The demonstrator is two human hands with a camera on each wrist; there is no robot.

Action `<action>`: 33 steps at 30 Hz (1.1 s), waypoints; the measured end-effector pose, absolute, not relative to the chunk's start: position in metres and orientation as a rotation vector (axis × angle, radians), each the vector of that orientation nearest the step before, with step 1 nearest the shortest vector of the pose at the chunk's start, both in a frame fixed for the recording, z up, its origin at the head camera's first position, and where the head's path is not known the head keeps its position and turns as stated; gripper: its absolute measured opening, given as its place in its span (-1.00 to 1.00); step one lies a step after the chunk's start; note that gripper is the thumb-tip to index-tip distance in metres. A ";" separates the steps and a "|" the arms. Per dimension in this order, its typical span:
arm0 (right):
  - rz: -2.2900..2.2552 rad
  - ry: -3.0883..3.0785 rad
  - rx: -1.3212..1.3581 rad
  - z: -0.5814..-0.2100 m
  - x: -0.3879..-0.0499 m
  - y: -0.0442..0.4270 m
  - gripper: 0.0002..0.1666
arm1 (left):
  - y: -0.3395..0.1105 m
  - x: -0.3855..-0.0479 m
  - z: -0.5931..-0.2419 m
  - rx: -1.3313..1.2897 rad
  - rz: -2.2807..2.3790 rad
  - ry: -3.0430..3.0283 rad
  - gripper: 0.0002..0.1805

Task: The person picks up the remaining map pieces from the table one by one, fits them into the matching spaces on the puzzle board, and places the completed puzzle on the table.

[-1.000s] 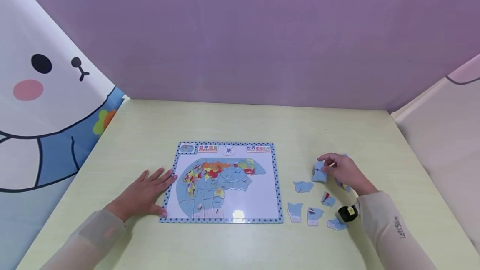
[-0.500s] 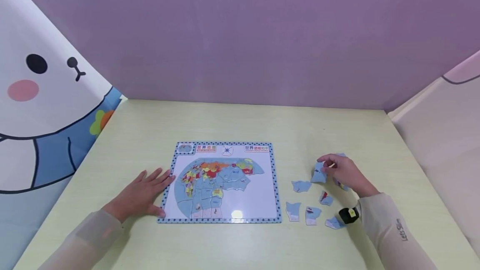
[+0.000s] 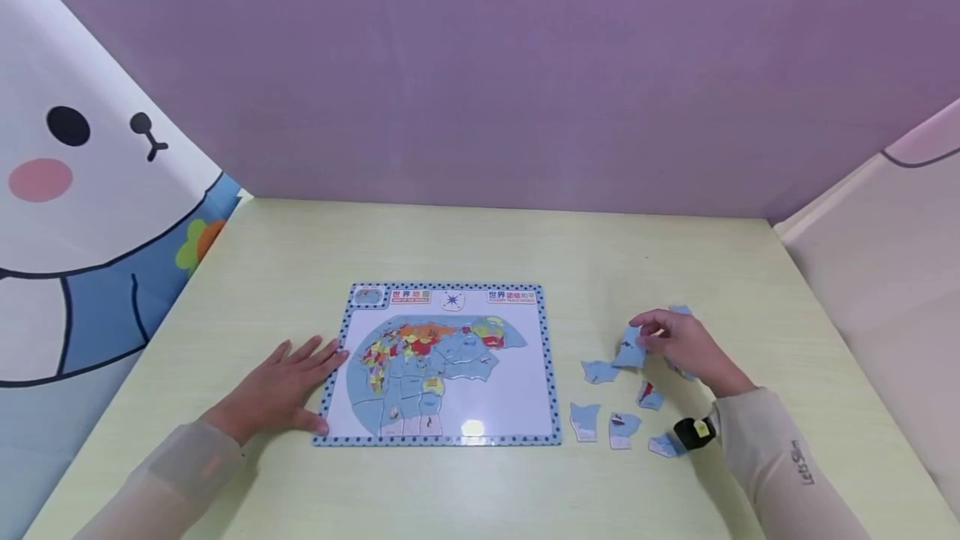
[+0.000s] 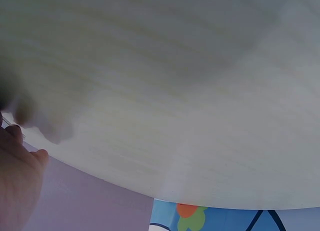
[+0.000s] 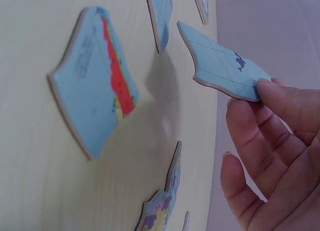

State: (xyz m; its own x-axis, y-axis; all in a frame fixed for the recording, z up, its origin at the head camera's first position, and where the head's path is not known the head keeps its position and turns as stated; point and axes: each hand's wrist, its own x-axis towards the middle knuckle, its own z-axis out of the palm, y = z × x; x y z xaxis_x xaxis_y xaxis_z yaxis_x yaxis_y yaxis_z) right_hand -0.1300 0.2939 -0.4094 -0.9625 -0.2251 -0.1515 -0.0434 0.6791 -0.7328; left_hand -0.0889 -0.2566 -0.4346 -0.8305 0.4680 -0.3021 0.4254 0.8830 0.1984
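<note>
Pinching one piece (image 3: 628, 348) — right hand (image 3: 684, 347), one board (image 3: 517, 398)

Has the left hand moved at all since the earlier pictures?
No, not visibly. In the head view, the left hand keeps its place against the left edge of the puzzle board; hand, board and table shift slightly left together.

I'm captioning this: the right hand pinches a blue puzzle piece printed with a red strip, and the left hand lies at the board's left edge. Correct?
No: in the right wrist view, the blue puzzle piece the right hand pinches bears a dark animal figure, not a red strip. The rest holds.
</note>
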 end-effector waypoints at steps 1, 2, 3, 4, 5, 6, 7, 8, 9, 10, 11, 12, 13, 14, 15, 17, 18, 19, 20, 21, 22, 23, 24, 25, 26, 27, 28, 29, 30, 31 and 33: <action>-1.161 2.658 -0.216 -0.410 -0.130 0.294 -0.75 | -0.257 -0.089 -0.435 0.663 0.175 2.707 0.22; -1.164 2.655 -0.218 -0.410 -0.130 0.293 -0.75 | -0.257 -0.089 -0.435 0.662 0.176 2.708 0.22; -1.173 2.649 -0.219 -0.410 -0.130 0.293 -0.75 | -0.257 -0.089 -0.435 0.661 0.177 2.708 0.22; -1.179 2.645 -0.220 -0.411 -0.130 0.293 -0.75 | -0.257 -0.089 -0.435 0.659 0.176 2.708 0.22; -1.187 2.638 -0.219 -0.411 -0.130 0.292 -0.75 | -0.257 -0.089 -0.435 0.659 0.179 2.707 0.22; -1.194 2.632 -0.221 -0.412 -0.130 0.292 -0.75 | -0.257 -0.089 -0.436 0.658 0.180 2.707 0.22; -1.200 2.626 -0.221 -0.412 -0.130 0.291 -0.75 | -0.257 -0.089 -0.436 0.656 0.180 2.706 0.22; -1.206 2.622 -0.224 -0.413 -0.130 0.291 -0.75 | -0.258 -0.089 -0.437 0.653 0.179 2.705 0.22; -1.215 2.616 -0.223 -0.413 -0.130 0.290 -0.75 | -0.258 -0.089 -0.437 0.649 0.182 2.703 0.22; -1.219 2.613 -0.224 -0.413 -0.130 0.289 -0.74 | -0.258 -0.089 -0.437 0.645 0.183 2.701 0.22; -1.223 2.612 -0.220 -0.413 -0.130 0.288 -0.74 | -0.258 -0.089 -0.438 0.643 0.185 2.698 0.22; -1.230 2.612 -0.225 -0.413 -0.130 0.287 -0.74 | -0.258 -0.089 -0.438 0.639 0.184 2.695 0.22; -1.241 2.607 -0.222 -0.413 -0.130 0.286 -0.74 | -0.257 -0.089 -0.438 0.635 0.184 2.692 0.22; -1.251 2.603 -0.221 -0.413 -0.130 0.285 -0.73 | -0.257 -0.089 -0.437 0.632 0.185 2.689 0.22; -1.262 2.599 -0.219 -0.413 -0.130 0.284 -0.73 | -0.257 -0.089 -0.437 0.631 0.185 2.687 0.22; -1.286 2.581 -0.218 -0.413 -0.130 0.281 -0.73 | -0.257 -0.090 -0.438 0.638 0.173 2.689 0.22; -1.299 2.569 -0.219 -0.413 -0.130 0.280 -0.72 | -0.257 -0.090 -0.438 0.641 0.165 2.690 0.22; -1.307 2.558 -0.214 -0.413 -0.130 0.279 -0.72 | -0.257 -0.090 -0.438 0.645 0.160 2.692 0.22; -1.312 2.550 -0.215 -0.413 -0.130 0.278 -0.72 | -0.257 -0.090 -0.438 0.646 0.157 2.694 0.23; -1.321 2.531 -0.210 -0.413 -0.130 0.277 -0.71 | -0.258 -0.090 -0.438 0.648 0.153 2.696 0.23; -1.328 2.512 -0.206 -0.413 -0.130 0.276 -0.71 | -0.258 -0.090 -0.438 0.647 0.152 2.695 0.23; -1.333 2.494 -0.195 -0.413 -0.130 0.274 -0.70 | -0.258 -0.090 -0.438 0.644 0.154 2.694 0.23; -1.340 2.478 -0.190 -0.413 -0.130 0.273 -0.70 | -0.258 -0.090 -0.438 0.638 0.162 2.691 0.23; -1.343 2.465 -0.177 -0.413 -0.131 0.272 -0.69 | -0.258 -0.090 -0.437 0.633 0.168 2.688 0.23; -1.344 2.450 -0.165 -0.413 -0.131 0.271 -0.69 | -0.258 -0.090 -0.437 0.628 0.173 2.685 0.23; -1.347 2.438 -0.150 -0.413 -0.132 0.269 -0.68 | -0.257 -0.090 -0.436 0.626 0.177 2.682 0.23; -1.343 2.433 -0.141 -0.413 -0.132 0.268 -0.68 | -0.257 -0.090 -0.436 0.623 0.181 2.680 0.23; -1.343 2.431 -0.129 -0.413 -0.133 0.267 -0.68 | -0.257 -0.090 -0.435 0.623 0.181 2.678 0.23; -1.343 2.429 -0.121 -0.413 -0.133 0.266 -0.68 | -0.257 -0.090 -0.435 0.622 0.183 2.678 0.23; -1.343 2.429 -0.111 -0.413 -0.134 0.264 -0.68 | -0.256 -0.090 -0.435 0.620 0.184 2.676 0.23; -1.347 2.425 -0.108 -0.413 -0.135 0.262 -0.68 | -0.256 -0.090 -0.434 0.614 0.187 2.675 0.23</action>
State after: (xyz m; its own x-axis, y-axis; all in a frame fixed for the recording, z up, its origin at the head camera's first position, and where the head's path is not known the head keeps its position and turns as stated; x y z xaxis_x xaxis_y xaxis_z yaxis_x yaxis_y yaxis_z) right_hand -0.1347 0.2624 -0.4130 -0.9311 -0.2388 -0.2757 0.1077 0.5420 -0.8335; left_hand -0.0896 -0.2560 -0.4337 -0.8285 0.4438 -0.3414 0.3921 0.8952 0.2120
